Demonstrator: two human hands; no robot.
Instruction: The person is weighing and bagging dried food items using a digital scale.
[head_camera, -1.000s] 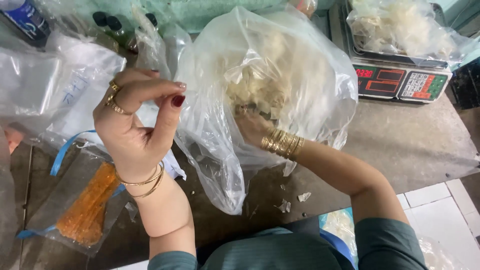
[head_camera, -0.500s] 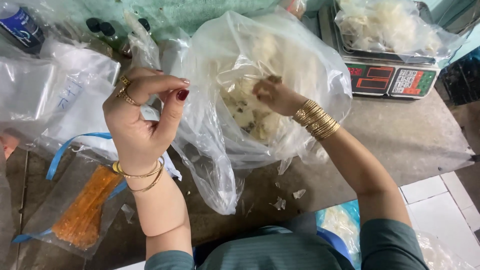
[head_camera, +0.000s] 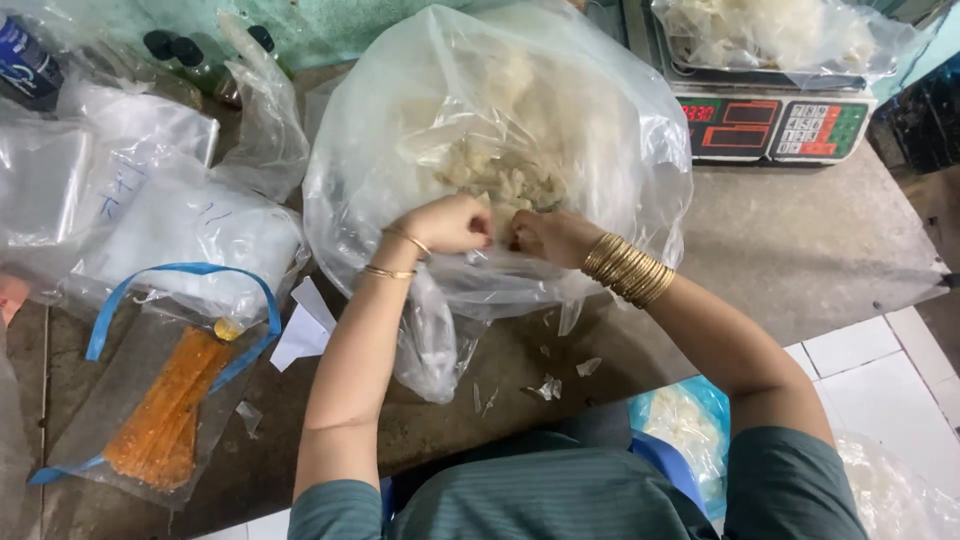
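Both hands at the bag's mouth

Left hand (head_camera: 447, 223) and right hand (head_camera: 553, 236) clench the plastic of the bag (head_camera: 600, 130), gathering its mouth so the pale chips (head_camera: 495, 175) stay inside; it rests on the worktop (head_camera: 800, 260).

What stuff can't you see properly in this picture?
- Head view: fingertips of the left hand and right hand, hidden in folds of the big clear bag.
- What the pale pieces are: blurred by plastic.
- Second bag on the scale: cut off by the top edge.
- Blue bottle: cut off at the corner.
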